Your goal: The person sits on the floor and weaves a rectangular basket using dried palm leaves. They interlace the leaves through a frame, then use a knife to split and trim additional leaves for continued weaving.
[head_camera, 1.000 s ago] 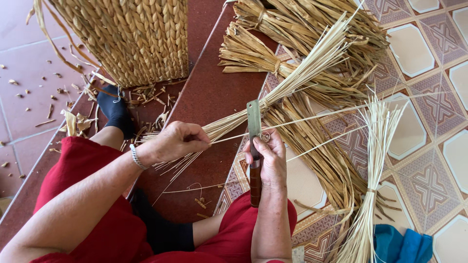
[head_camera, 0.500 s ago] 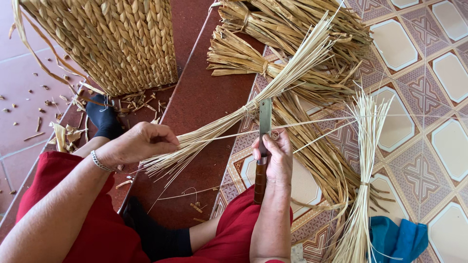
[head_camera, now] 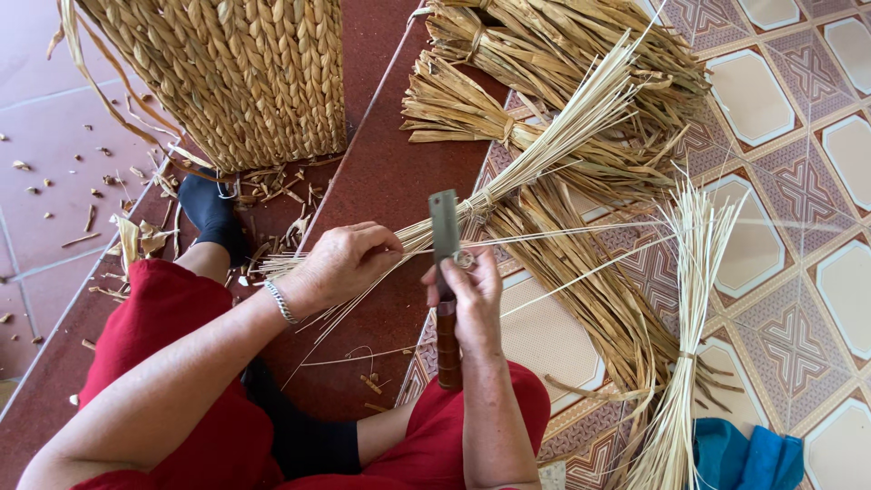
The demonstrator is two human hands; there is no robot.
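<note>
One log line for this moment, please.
left hand: gripping straw bundle | right hand: holding knife upright, blade against bundle | woven basket: apart, upper left

This looks like a home porch used for weaving. The floor has patterned tiles (head_camera: 771, 100) and a red step (head_camera: 390, 172). Bundles of dry straw (head_camera: 562, 54) lie beside a big woven basket (head_camera: 236, 73).

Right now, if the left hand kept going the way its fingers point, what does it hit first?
The left hand grips a straw bundle, fingers pointing right. Straight on, it would likely meet the knife blade held upright by the right hand. Depth is unclear, so it might pass just beside it.
</note>
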